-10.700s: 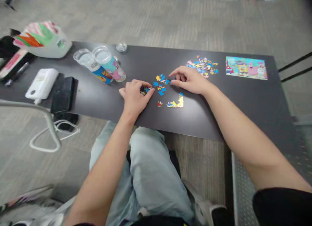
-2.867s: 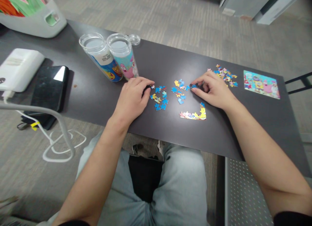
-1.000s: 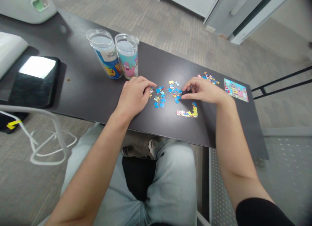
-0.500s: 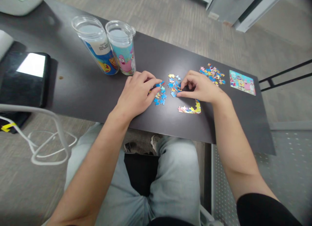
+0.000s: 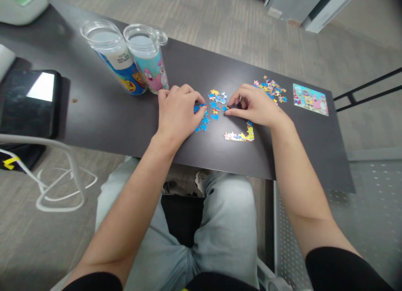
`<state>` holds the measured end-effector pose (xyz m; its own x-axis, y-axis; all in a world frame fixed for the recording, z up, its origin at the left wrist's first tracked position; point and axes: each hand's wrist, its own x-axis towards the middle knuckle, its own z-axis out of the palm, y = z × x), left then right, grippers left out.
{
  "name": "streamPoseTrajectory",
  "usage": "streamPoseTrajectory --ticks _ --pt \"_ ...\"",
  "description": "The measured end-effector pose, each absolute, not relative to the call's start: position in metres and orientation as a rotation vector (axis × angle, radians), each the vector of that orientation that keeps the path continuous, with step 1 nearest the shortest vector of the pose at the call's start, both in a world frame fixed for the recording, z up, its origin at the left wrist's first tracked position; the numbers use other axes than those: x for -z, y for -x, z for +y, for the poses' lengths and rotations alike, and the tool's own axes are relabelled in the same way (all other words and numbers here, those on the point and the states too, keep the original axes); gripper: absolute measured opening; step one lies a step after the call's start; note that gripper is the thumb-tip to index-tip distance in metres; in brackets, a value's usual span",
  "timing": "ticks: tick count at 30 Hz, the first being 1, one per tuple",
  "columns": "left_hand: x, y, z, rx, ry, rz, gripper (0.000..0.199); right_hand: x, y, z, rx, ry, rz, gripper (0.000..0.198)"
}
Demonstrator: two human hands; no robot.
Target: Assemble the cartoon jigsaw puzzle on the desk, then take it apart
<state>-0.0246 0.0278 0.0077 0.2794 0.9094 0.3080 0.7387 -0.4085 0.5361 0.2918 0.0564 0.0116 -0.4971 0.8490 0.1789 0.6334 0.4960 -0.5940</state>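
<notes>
My left hand [image 5: 179, 113] rests over a small heap of blue puzzle pieces [image 5: 204, 122]. Its thumb and forefinger come together at a blue piece, partly covered by the fingers. My right hand [image 5: 253, 104] pinches a blue puzzle piece [image 5: 225, 108] by its edge, close to the table. Between the hands lie several loose blue and yellow pieces [image 5: 215, 105]. Just in front of my right hand is a joined L-shaped corner of the puzzle [image 5: 239, 137], pink at the left and yellow at the right.
Beyond my right hand are a pile of mixed pieces [image 5: 272, 90] and a cartoon picture card [image 5: 310, 99]. Two clear-topped printed cups [image 5: 125, 69] stand behind my left hand. Farther left lies a black tablet-like device [image 5: 29, 102]. A white cable [image 5: 63, 207] hangs by the table.
My right hand has drawn a blue piece slightly apart from the middle group. The left hand's thumb and forefinger have closed together over its heap. The view has shifted a little.
</notes>
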Motion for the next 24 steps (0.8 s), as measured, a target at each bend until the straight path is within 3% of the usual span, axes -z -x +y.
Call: streamPoseTrajectory --ticks 8,13,24 --pt "-0.003 0.019 0.032 -0.861 -2.182 1.466 0.012 -0.003 -0.28 0.054 -0.573 1.236 -2.278 0.028" --pt "-0.007 0.024 0.032 -0.929 -2.113 1.314 0.024 -0.002 -0.268 0.051 -0.521 1.305 -2.246 0.033" --pt "-0.015 0.03 0.014 -0.917 -1.985 1.027 0.014 -0.004 -0.277 0.058 -0.581 1.327 -2.257 0.049"
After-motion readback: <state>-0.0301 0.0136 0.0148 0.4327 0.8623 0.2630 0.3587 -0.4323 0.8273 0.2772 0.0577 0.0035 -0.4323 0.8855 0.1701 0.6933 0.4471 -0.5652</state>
